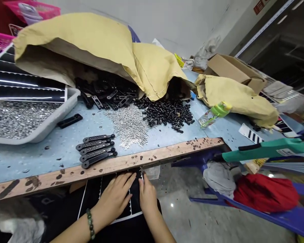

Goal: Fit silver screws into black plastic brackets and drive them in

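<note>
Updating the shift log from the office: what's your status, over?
Left hand flat on black scallop-edged sheet. Right hand pressing same sheet. Sheet below wood-edged bench. No obstruction seen.

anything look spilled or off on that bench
Yes: a yellow paper sack lies tipped on the blue worktop, loose black plastic parts spilling from its mouth beside a loose heap of small silver screws.
</note>
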Tool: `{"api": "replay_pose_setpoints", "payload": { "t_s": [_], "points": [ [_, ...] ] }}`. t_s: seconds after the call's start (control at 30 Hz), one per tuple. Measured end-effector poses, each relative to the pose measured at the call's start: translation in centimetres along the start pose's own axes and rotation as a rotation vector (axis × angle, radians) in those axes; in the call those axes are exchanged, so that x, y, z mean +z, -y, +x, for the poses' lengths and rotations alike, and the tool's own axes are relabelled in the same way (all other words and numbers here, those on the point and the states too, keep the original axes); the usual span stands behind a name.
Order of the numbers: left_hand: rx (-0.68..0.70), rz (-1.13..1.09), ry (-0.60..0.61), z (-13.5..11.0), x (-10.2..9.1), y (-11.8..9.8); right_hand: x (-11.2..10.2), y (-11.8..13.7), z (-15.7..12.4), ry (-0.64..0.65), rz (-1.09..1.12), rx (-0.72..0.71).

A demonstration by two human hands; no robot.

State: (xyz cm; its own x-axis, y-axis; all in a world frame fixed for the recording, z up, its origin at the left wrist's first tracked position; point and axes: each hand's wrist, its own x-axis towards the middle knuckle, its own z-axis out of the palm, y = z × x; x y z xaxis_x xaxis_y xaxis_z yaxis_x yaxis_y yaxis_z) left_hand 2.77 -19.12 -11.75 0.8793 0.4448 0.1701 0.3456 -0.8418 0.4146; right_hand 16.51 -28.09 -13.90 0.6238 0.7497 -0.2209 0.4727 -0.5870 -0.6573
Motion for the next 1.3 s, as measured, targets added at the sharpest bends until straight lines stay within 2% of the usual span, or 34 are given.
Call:
{"api": "replay_pose_setpoints", "payload": {
  "t_s": [0.1, 0.2, 0.33, 0.47, 0.63, 0.7, 0.77, 0.8, 0.87, 0.9, 0.93, 0.97, 1.03, 1.1, 1.13, 1.17, 1.23, 1.3],
  "points": [
    [0.044, -0.071, 0.104, 1.2, -0.3, -0.4, -0.8, 0.4, 0.0, 0.018, 0.025, -0.047],
    [0.008, -0.119, 0.196, 1.8, -0.3, -0.5, -1.4, 1.0, 0.2, 0.044, -0.021, -0.069],
    [-0.037, -0.114, 0.220, 1.8, 0.0, -0.4, -1.1, 1.3, 1.1, -0.018, -0.235, -0.019],
    [-0.038, -0.089, 0.212, 1.9, 0.1, -0.2, -1.5, 0.0, 2.5, -0.063, -0.232, -0.070],
    [-0.098, -0.184, 0.250, 1.8, -0.5, 0.1, -5.2, -3.0, 3.2, -0.235, -0.183, -0.107],
    [-0.155, -0.290, 0.257, 1.6, -1.4, -0.4, -7.0, -3.2, 2.9, -0.320, -0.175, -0.123],
    [-0.234, -0.485, 0.230, 1.4, -2.8, -1.3, -8.2, -1.9, 2.4, -0.419, -0.167, -0.239],
    [-0.288, -0.632, 0.228, 1.4, -3.6, -1.9, -8.5, -0.8, 2.1, -0.469, -0.156, -0.350],
    [-0.445, -1.039, 0.305, 1.5, -5.4, -2.9, -8.1, 2.4, 1.7, -0.526, -0.121, -0.632],
    [-0.528, -1.278, 0.345, 1.6, -6.3, -3.2, -7.5, 4.2, 1.5, -0.516, -0.101, -0.769],
    [-0.602, -1.501, 0.335, 1.7, -7.1, -3.3, -6.8, 6.0, 1.3, -0.477, -0.091, -0.888],
    [-0.665, -1.694, 0.276, 1.8, -7.9, -3.2, -6.1, 7.7, 1.1, -0.433, -0.089, -0.996],
    [-0.752, -1.914, 0.023, 1.9, -9.4, -2.4, -4.9, 10.4, 0.9, -0.340, -0.074, -1.143],
    [-0.805, -1.907, -0.219, 1.5, -10.7, -1.0, -4.4, 12.1, 1.0, -0.256, -0.010, -1.201],
    [-0.821, -1.838, -0.280, 1.1, -11.3, -0.2, -4.6, 12.8, 1.3, -0.218, 0.034, -1.182],
    [-0.832, -1.729, -0.307, 0.7, -11.7, 0.5, -4.8, 13.4, 1.6, -0.181, 0.067, -1.138],
    [-0.811, -1.455, -0.276, -0.5, -12.2, 1.9, -5.6, 14.6, 2.6, -0.078, 0.065, -1.036],
    [-0.751, -1.195, -0.231, -1.7, -12.3, 2.9, -6.1, 16.0, 3.5, 0.098, 0.001, -0.993]
  ]
}}
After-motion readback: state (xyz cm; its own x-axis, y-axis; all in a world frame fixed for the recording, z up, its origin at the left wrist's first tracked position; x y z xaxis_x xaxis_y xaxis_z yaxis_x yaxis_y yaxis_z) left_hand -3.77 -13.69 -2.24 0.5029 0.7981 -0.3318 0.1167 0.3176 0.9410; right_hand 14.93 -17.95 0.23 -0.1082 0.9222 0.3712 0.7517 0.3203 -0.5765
